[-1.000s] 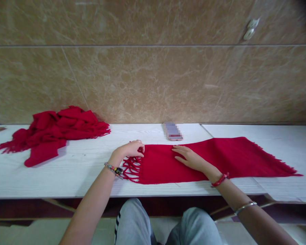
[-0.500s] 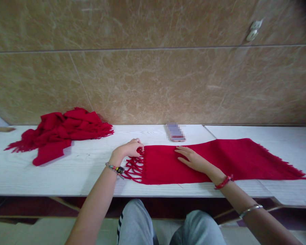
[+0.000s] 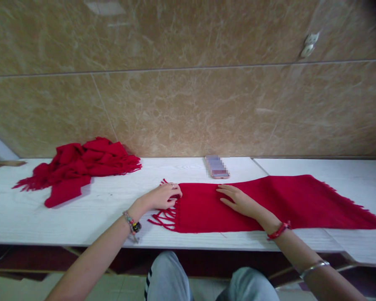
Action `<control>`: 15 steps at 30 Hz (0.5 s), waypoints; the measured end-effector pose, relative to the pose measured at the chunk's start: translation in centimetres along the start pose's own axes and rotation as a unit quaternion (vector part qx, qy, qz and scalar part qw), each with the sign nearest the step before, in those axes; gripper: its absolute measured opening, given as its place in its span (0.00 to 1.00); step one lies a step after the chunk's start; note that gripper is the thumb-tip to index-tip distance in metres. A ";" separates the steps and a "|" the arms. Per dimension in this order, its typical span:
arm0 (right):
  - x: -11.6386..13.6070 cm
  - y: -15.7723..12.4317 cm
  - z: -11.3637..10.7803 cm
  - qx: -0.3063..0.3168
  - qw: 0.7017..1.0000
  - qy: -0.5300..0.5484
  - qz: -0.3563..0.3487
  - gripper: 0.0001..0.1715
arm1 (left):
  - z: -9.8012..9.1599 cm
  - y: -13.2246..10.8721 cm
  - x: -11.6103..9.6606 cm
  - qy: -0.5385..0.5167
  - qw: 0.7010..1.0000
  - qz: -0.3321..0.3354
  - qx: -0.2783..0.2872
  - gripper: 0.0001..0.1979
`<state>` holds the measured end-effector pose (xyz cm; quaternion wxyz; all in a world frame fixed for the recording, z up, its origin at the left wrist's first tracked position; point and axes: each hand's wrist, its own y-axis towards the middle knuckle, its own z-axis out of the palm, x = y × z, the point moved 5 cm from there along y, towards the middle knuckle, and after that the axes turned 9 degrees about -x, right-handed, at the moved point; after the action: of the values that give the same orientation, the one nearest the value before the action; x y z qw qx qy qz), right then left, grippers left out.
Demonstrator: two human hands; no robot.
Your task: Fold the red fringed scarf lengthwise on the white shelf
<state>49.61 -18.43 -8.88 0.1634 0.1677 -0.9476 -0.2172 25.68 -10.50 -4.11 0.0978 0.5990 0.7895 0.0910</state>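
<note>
A red scarf (image 3: 203,209) lies stretched lengthwise along the white table, its left end edged with loose tassels. At that end my left hand (image 3: 164,195) rests on the fringe, fingers curled over the tassels where they meet the cloth. Some of the tassels are hidden beneath it. My right hand (image 3: 238,200) lies flat on the scarf to the right, fingers stretched out and slightly apart, holding nothing. A second red scarf (image 3: 90,161) sits in a crumpled heap at the left, apart from both hands.
A phone (image 3: 217,166) with a pinkish edge lies behind the stretched scarf. The white table (image 3: 119,225) ends at the brown tiled wall (image 3: 188,113) at the back. Its front edge runs just above my knees (image 3: 167,276).
My left hand has shifted down along the fringe, uncovering tassels at the top corner. My right hand stays flat on the scarf. The whole view has tilted slightly.
</note>
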 end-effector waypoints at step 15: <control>0.3 -0.2 -0.2 -0.031 0.999 -0.002 -0.019 0.19 | -0.6 -1.9 -0.9 -0.089 0.996 -0.017 -0.021 0.12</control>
<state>49.44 -18.77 -8.69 0.1620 0.1804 -0.9374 -0.2498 24.00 -11.94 -3.95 0.1820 0.5887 0.7859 0.0522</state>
